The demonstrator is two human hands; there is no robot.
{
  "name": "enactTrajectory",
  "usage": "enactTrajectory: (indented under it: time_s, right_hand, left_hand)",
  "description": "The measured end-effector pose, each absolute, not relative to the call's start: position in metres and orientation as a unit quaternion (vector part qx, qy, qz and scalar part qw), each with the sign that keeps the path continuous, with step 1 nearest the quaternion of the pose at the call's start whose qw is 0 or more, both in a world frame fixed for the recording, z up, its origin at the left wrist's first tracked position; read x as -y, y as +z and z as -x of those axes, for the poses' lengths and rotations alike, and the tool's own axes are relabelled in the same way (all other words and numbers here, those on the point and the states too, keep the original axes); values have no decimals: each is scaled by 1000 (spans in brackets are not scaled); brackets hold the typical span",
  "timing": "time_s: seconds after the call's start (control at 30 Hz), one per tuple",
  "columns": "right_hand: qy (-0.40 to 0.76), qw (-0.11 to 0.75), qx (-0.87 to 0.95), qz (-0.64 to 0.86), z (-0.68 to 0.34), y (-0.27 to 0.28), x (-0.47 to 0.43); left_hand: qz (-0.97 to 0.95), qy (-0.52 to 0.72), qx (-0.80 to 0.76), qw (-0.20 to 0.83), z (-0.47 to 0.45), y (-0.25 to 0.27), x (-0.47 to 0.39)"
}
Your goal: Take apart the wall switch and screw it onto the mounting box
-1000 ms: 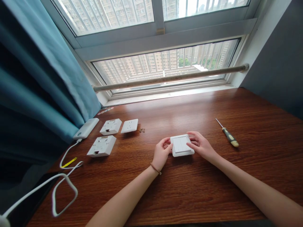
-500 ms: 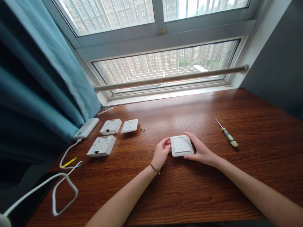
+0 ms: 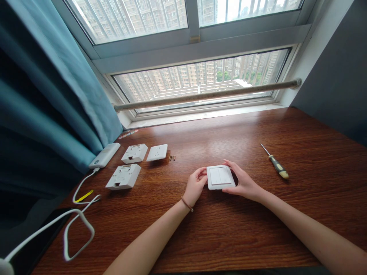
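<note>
Lying left of the held switch (image 3: pixel 220 176), two boxes (image 3: pixel 134 153) (image 3: pixel 123 177) seemingly hide their insides.

Bright window (image 3: pixel 197 49), glare on desk (image 3: pixel 218 221), shadowed curtain (image 3: pixel 51 110)

From my end, my left forearm (image 3: pixel 155 237) and right forearm (image 3: pixel 308 226) angle inward toward each other. My left hand (image 3: pixel 197 185) is half-curled, its fingertips (image 3: pixel 204 172) too hidden to read well; my right hand (image 3: pixel 243 182) spreads thumb (image 3: pixel 229 190) and forefinger (image 3: pixel 230 164) into a wide C.
</note>
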State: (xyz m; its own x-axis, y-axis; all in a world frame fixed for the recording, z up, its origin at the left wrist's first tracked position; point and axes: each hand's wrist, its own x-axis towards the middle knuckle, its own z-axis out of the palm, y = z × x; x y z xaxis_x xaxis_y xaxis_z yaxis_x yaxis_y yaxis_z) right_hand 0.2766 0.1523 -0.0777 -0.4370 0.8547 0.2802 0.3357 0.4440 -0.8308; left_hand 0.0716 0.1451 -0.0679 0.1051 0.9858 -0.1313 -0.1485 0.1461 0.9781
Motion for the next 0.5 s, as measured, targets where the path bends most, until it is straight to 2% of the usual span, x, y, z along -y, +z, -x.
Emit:
enactTrajectory:
  time_s: [0.27,0.5]
  right_hand:
    - [415,413,690,425,-275,-86,-153]
    - [455,417,656,434,-272,-78,-146]
  left_hand:
    - [-445,489,-352,662,-69,-72,-144]
    - [-420,475,-353,688,-77,-66,-138]
